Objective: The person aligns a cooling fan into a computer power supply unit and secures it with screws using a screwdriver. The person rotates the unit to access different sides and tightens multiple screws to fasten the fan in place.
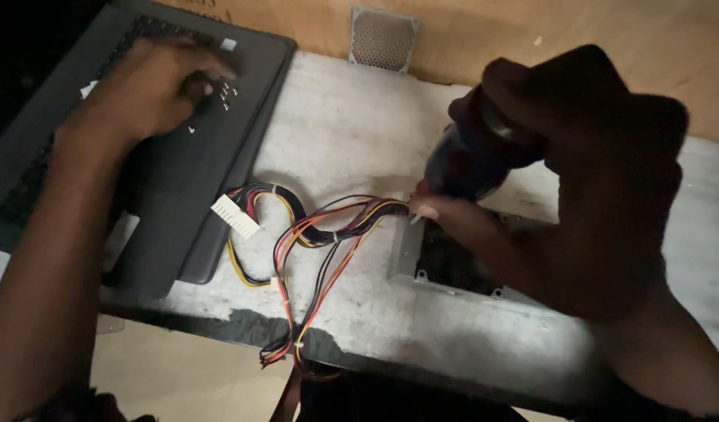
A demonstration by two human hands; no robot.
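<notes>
reaching far left with the left hand (152, 90), fingers curled down over a small scatter of loose screws (225, 95) lying on the dark grey laptop (179, 180); fingertips touching or just above them, impossible to tell whether one is pinched. clenching the right hand (602, 187) around the dark handle of a screwdriver (473, 160), forefinger stretching left along the shaft, tip pointing down at the far left corner of a grey metal power supply case (410, 262). case lying on the pale, scuffed worktable (351, 133), near right of centre, mostly hidden beneath the right hand and wrist. trailing left from the case, a bundle of red, yellow, black and orange wires (320, 234), looping across the tabletop and hanging over the near edge. ending near the laptop's right edge, a white multi-pin connector (236, 216) resting on the table. sitting at the far edge against the wooden wall, a small square mesh vent grille (383, 39). laptop lying flat, angled, well apart from the case.
</notes>
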